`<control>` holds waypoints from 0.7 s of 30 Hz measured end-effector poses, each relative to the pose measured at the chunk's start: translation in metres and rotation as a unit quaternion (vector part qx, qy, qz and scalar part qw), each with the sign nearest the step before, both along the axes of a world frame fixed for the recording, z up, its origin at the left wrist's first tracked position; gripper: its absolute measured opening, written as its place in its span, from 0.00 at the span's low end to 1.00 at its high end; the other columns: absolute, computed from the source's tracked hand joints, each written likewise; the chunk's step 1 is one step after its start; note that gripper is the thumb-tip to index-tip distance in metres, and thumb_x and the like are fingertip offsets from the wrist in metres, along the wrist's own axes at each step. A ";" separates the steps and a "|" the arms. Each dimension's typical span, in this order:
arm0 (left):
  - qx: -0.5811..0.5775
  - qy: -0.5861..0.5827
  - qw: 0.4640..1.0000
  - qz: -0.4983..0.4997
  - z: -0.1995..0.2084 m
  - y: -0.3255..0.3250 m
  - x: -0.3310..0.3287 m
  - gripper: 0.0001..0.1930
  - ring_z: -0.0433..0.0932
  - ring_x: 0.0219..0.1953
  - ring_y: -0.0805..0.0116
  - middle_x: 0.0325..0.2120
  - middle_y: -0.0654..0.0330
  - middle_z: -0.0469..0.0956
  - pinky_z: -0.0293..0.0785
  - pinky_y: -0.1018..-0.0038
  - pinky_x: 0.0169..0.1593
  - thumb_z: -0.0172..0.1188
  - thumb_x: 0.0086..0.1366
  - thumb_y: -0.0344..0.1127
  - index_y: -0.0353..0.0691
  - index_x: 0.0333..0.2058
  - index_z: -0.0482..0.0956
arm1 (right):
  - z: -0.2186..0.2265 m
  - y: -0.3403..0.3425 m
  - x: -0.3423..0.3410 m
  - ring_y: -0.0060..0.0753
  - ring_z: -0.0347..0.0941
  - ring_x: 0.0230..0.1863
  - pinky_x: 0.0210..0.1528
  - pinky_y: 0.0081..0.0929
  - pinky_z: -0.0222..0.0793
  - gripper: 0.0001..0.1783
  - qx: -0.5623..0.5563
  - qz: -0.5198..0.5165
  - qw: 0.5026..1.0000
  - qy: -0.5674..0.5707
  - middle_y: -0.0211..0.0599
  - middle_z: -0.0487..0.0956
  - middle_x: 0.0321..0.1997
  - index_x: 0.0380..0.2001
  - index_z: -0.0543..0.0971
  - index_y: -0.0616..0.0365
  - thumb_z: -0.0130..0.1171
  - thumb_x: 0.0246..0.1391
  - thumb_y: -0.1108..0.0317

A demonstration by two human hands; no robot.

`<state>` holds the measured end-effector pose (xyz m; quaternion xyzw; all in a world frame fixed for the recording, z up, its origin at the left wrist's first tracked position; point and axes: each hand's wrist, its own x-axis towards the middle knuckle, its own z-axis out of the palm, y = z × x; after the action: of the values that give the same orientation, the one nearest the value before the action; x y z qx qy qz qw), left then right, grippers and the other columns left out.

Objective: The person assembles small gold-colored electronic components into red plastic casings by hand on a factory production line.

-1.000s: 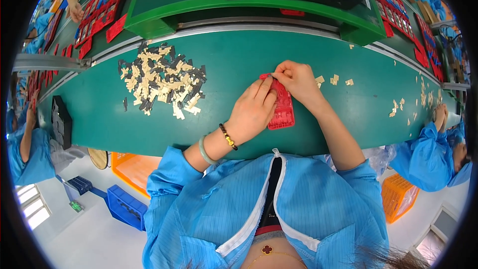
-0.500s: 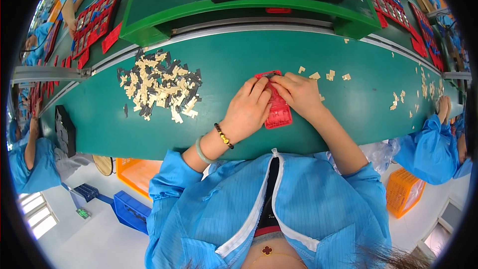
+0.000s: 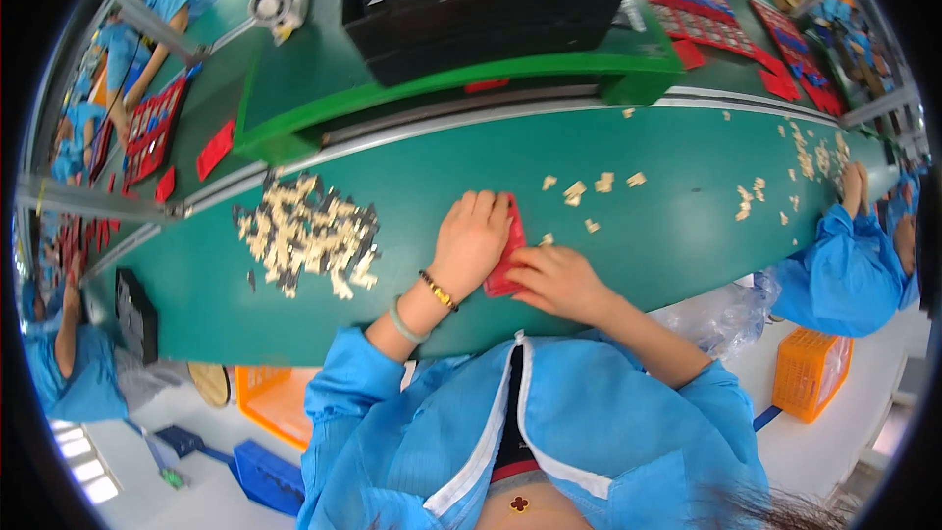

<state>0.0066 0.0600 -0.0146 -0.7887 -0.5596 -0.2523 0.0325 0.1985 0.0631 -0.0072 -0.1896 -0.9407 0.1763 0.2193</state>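
A red plastic tray-like part (image 3: 505, 276) stands tilted on the green table in front of me. My left hand (image 3: 473, 238) is closed over its upper left side, with the fingertips at its top edge. Lower on the part, the bent fingers of my right hand (image 3: 557, 281) touch its right side; their tips are partly hidden. To the left lies a pile of small cream and dark grey pieces (image 3: 304, 234). A few loose cream pieces (image 3: 575, 192) are scattered beyond my right hand.
A green raised shelf (image 3: 442, 79) carries a black bin (image 3: 481, 29) across the table. At the right, a co-worker's hands (image 3: 856, 188) are near more cream pieces (image 3: 819, 157). Red trays (image 3: 155, 128) stand far left. A black box (image 3: 135, 314) sits at the left edge.
The head view has shifted and tilted, showing more of the shelf. My right hand has slid from the red part's top to its lower right side; the part is now turned more edge-on.
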 end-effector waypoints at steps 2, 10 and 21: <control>0.007 0.032 0.999 0.024 0.001 0.002 0.003 0.14 0.71 0.35 0.61 0.31 0.57 0.70 0.71 0.70 0.38 0.57 0.56 0.34 0.32 0.40 0.77 | -0.002 0.000 -0.003 0.32 0.74 0.41 0.42 0.29 0.72 0.18 0.017 -0.020 1.000 0.012 0.31 0.72 0.46 0.38 0.76 0.50 0.66 0.43 0.60; 0.001 0.070 0.998 0.005 0.002 -0.002 -0.001 0.15 0.71 0.36 0.59 0.32 0.56 0.71 0.70 0.68 0.38 0.59 0.57 0.32 0.31 0.43 0.77 | -0.003 0.004 -0.007 0.31 0.73 0.38 0.41 0.28 0.72 0.12 -0.003 0.024 0.999 0.023 0.30 0.72 0.44 0.35 0.78 0.49 0.64 0.46 0.61; -0.010 -0.072 0.978 0.196 0.033 -0.049 -0.086 0.31 0.66 0.53 0.44 0.52 0.44 0.66 0.64 0.59 0.56 0.61 0.56 0.27 0.33 0.59 0.64 | 0.007 0.097 -0.128 0.40 0.76 0.38 0.36 0.31 0.75 0.16 0.085 -0.075 0.992 0.055 0.41 0.74 0.47 0.45 0.75 0.60 0.58 0.51 0.68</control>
<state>-0.0790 0.0115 0.0181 -0.6439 -0.7064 -0.2921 0.0330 0.0703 0.1600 -0.0004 -0.2307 -0.9219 0.0889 0.2984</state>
